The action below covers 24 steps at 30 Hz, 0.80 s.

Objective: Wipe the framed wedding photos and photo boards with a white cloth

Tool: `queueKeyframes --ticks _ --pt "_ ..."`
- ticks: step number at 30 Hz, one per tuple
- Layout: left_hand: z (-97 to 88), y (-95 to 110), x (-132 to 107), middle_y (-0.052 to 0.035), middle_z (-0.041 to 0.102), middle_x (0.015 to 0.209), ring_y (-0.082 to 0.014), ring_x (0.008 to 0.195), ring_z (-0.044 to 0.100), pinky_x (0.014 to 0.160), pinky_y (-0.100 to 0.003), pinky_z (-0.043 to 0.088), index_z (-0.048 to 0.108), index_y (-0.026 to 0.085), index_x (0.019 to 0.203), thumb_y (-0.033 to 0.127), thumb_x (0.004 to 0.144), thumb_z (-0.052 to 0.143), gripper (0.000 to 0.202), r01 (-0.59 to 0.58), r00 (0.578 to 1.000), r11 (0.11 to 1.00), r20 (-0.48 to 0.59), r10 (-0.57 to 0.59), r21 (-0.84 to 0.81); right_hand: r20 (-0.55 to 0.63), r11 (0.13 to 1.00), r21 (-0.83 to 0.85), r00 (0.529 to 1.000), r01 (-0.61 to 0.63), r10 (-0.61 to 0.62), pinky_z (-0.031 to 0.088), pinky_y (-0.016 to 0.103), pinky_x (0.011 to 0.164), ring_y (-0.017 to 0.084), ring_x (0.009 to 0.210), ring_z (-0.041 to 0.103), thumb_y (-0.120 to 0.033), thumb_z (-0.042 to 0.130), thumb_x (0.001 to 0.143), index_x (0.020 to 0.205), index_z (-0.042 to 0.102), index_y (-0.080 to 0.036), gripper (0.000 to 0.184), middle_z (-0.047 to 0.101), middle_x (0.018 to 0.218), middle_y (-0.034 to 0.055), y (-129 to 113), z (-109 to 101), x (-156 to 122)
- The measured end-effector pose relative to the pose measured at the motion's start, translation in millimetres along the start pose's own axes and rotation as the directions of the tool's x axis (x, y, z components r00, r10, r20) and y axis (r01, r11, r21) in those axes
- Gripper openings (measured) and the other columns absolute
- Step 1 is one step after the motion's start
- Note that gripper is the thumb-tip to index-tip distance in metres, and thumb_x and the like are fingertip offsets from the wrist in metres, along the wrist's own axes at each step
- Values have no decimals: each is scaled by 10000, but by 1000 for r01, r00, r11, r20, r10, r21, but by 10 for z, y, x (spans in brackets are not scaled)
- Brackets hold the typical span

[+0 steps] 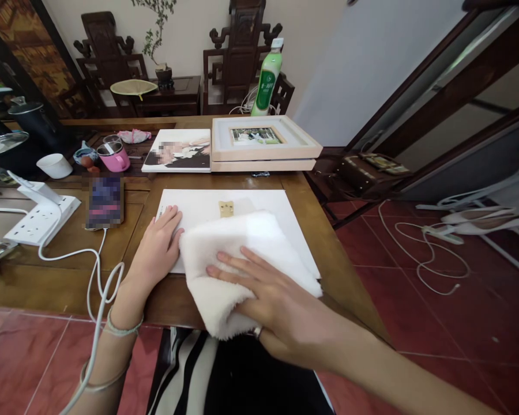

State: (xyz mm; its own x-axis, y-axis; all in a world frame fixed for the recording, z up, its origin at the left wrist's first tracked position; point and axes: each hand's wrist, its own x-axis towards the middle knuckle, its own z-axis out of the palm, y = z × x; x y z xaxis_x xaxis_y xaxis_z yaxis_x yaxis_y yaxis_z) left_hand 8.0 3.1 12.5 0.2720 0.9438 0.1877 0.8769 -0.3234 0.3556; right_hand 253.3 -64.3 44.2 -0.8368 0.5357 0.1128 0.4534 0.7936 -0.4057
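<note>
A white rectangular panel (pixel 188 202) lies flat near the front edge of the wooden table. It bears a small tan metal plate with dark holes (pixel 225 208) near its upper middle. My left hand (pixel 161 241) rests on the panel's left edge, fingers stretched out and nothing in them. Under my right hand (pixel 259 288) is a fluffy white cloth (pixel 259 233), spread over the panel's lower right part. The fingers press on its top, and its near edge curls up by the hand and hangs past the panel's front edge. The thumb is hidden.
Beyond the panel lie a photo panel (pixel 179 151) and stacked wooden frames (pixel 266 155), with a green bottle (pixel 268 80) behind. At left are a phone (pixel 105 200), a power strip (pixel 47 218), a pink mug (pixel 116 158) and a white cable (pixel 97 271) crossing near my left forearm.
</note>
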Motion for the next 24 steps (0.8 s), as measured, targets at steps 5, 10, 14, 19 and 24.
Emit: queueKeyframes --ticks 5,10,14,19,24 --pt "6 13 -4 -173 431 1503 -287 1429 348 1158 -524 288 496 108 1356 250 952 335 457 13 1000 1000 1 -13 8 -58 998 -52 998 -20 17 177 551 1187 298 1447 252 18 450 607 1132 689 -137 598 427 1514 103 311 -89 175" --pt "18 2 -12 -170 438 1499 -281 1430 346 1163 -518 277 494 97 1359 265 957 343 462 22 1000 1000 -10 -22 -6 -177 993 -89 982 -81 65 216 566 1169 297 1434 290 18 468 620 1163 659 -149 600 462 1488 128 636 -74 428" --pt "18 -2 -13 -162 441 1499 -273 1432 345 1161 -516 280 492 114 1361 264 957 340 457 18 1000 1000 -13 -18 -7 -248 984 -116 963 -135 103 216 594 1160 307 1431 298 25 473 633 1197 639 -160 617 484 1471 129 677 -17 536" --pt "10 -1 -11 -150 446 1499 -269 1430 348 1162 -515 283 499 143 1353 264 956 340 445 22 1000 1000 -14 -22 -7 -218 976 -145 967 -163 129 198 609 1160 339 1434 270 40 459 624 1024 703 -145 504 483 1471 132 450 28 469" --pt "12 -22 -11 -149 442 1501 -275 1428 351 1159 -529 286 494 150 1361 249 948 338 452 12 1000 1000 -8 -12 -11 -135 988 -130 989 -81 63 194 632 1155 361 1429 267 27 472 621 942 731 -138 444 461 1482 136 174 81 265"
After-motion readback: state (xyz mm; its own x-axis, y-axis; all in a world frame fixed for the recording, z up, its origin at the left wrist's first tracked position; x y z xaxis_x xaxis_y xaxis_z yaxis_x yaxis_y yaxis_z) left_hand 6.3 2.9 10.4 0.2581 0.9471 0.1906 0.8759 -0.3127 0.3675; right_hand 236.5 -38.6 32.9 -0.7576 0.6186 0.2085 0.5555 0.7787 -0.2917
